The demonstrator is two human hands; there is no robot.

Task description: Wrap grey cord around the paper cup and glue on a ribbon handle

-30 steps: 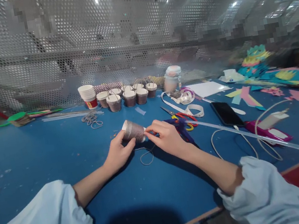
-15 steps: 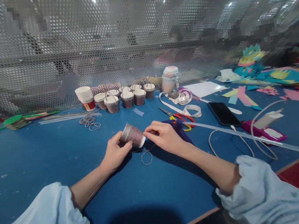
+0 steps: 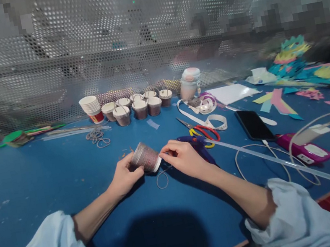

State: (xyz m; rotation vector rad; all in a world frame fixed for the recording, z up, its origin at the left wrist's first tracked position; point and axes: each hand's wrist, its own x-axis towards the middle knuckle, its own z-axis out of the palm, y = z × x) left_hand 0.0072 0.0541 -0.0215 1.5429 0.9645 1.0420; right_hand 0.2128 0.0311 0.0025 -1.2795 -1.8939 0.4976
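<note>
My left hand (image 3: 125, 177) is wrapped round a paper cup (image 3: 145, 157) wound with grey cord. The cup lies tilted on its side, its white uncovered end facing right and down. Against that end, my right hand (image 3: 184, 158) pinches with thumb and forefinger, apparently on the cord, though its fingers hide most of what they grip. A loose loop of grey cord (image 3: 162, 180) hangs below the cup, over the blue table. Just beyond my right hand lies a dark blue glue gun (image 3: 204, 152), with a long translucent glue stick (image 3: 273, 157) running out to the right.
Several cord-wrapped cups (image 3: 140, 110) stand at the back beside stacked paper cups (image 3: 90, 107). Scissors (image 3: 208, 132), a measuring tape (image 3: 217, 122) and a phone (image 3: 254, 125) lie to the right. A cord bundle (image 3: 97, 137) sits at left; a perforated metal screen (image 3: 128, 57) rises behind.
The view has shifted slightly. The cup has tipped a little in my left hand and moved slightly left and down. My right hand stays pinched at its white end.
</note>
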